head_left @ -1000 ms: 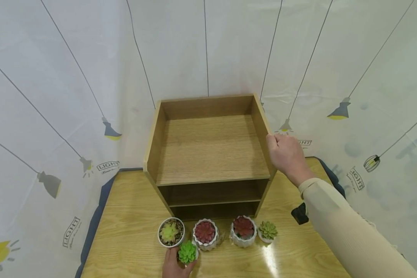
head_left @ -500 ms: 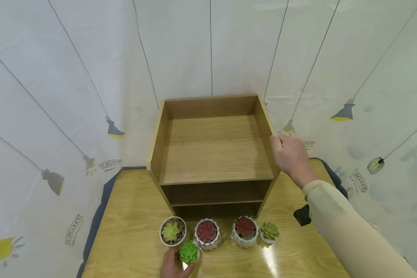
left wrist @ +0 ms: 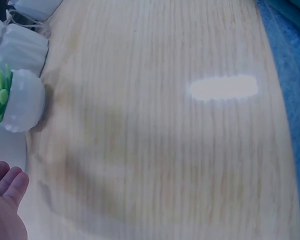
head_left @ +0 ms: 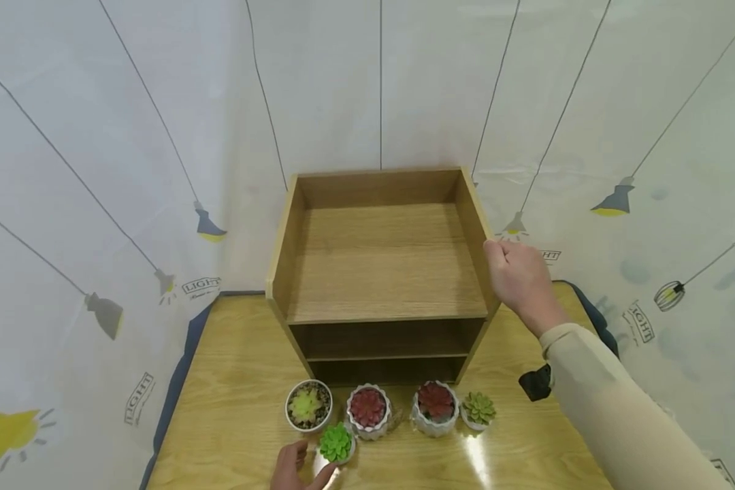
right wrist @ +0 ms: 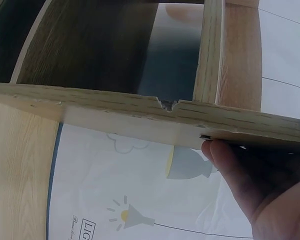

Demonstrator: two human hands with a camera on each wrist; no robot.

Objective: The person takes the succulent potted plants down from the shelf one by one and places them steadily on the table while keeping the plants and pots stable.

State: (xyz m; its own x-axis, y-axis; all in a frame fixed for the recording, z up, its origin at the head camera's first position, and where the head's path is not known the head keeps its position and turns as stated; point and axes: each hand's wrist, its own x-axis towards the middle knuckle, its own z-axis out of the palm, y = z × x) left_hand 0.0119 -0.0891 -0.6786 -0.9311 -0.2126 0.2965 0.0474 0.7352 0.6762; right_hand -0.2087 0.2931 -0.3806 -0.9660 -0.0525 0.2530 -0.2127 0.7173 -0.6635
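A wooden shelf (head_left: 386, 265) stands on the table, with an upper tray-like level and two darker levels below. My right hand (head_left: 519, 282) grips the edge of its right side panel; in the right wrist view, fingers (right wrist: 225, 157) lie against the panel's outer face. At the front, my left hand (head_left: 297, 469) is beside a small bright green succulent (head_left: 335, 442) in a white pot (left wrist: 26, 100). Its fingers are spread, with a gap to the pot on the finger side; whether the thumb touches the pot I cannot tell.
A yellow-green succulent (head_left: 308, 406), two dark red succulents (head_left: 367, 407) in ribbed white pots, and a small pale green one (head_left: 479, 408) line the shelf's front. A black object (head_left: 535, 384) lies by the right sleeve. Lamp-printed cloth (head_left: 233, 122) hangs behind.
My left hand has let go of the bright green succulent's pot and drawn slightly left and away. The right hand keeps its hold on the shelf. The head view has shifted a little.
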